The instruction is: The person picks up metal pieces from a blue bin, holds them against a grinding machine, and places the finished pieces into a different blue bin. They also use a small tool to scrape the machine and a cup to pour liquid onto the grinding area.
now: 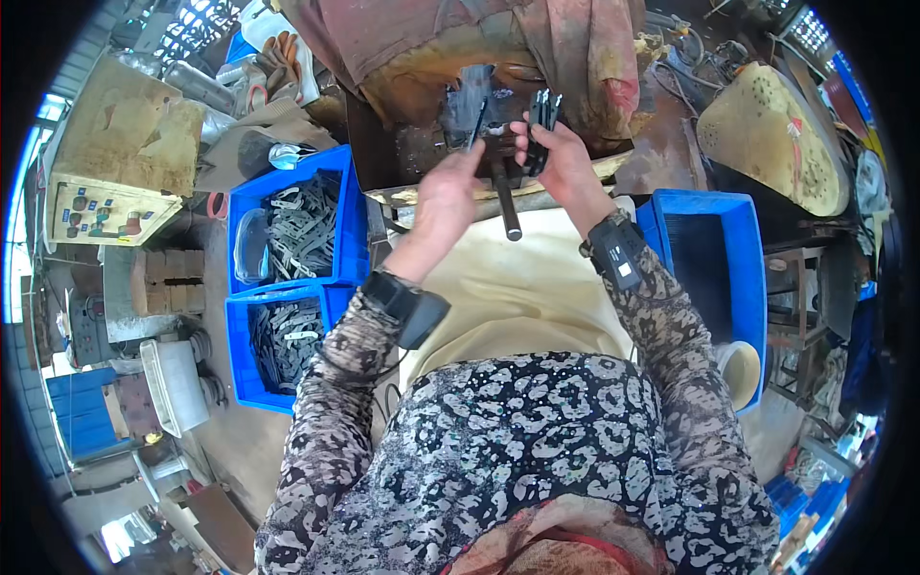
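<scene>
My left hand (448,195) is closed at the fingertips on a thin dark metal strip (479,123), seen nearly edge-on. The strip points up toward a worn grey block (468,94) in the recess of a rusty machine housing; I cannot tell whether they touch. Beside it, my right hand (567,165) grips a small bundle of dark flat metal strips (542,123), held upright with bright tips at the top. Between the hands a round metal bar (507,203) sticks out of the housing toward me.
Two blue bins (235,331) of grey metal pieces (302,230) stand at my left. Another blue bin (746,259) is at my right, with a cream-coloured tub (739,372) at its near end. Reddish cloth (412,34) drapes the machine. A control box (125,153) stands far left.
</scene>
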`<state>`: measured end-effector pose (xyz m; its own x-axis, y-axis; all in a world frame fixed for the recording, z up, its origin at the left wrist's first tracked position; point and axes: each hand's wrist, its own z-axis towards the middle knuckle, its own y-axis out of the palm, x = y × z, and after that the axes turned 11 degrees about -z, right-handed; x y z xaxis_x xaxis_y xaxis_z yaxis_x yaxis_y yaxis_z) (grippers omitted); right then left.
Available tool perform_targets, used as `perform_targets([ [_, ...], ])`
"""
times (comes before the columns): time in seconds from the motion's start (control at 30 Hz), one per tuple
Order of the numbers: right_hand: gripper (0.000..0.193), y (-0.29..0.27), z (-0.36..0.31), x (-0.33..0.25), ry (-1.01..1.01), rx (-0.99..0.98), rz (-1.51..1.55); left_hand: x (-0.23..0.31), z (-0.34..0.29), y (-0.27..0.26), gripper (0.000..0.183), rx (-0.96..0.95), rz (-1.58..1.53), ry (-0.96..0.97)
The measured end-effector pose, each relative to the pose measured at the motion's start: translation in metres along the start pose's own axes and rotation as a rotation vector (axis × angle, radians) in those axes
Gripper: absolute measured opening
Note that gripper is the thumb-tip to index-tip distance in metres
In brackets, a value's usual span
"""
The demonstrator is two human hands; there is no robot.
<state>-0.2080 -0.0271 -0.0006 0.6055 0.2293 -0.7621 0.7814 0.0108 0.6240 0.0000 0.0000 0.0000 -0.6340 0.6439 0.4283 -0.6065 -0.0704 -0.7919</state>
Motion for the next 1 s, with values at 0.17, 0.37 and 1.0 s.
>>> perform_targets([
  [0.17,0.020,-0.024,0.013,-0.006,-0.033,-0.014,-0.280,-0.032,0.016,-0.020,0.064,0.194,-0.600,-0.501],
  [0.37,0.031,-0.038,0.030,0.004,-0.701,0.404,-1.535,-0.093,0.045,0.000,0.039,0.064,-0.446,-0.502],
  [1.0,0.027,-0.020,0.020,0.005,-0.573,0.520,-1.778,-0.128,0.063,0.036,0.043,-0.347,-0.152,-0.194],
])
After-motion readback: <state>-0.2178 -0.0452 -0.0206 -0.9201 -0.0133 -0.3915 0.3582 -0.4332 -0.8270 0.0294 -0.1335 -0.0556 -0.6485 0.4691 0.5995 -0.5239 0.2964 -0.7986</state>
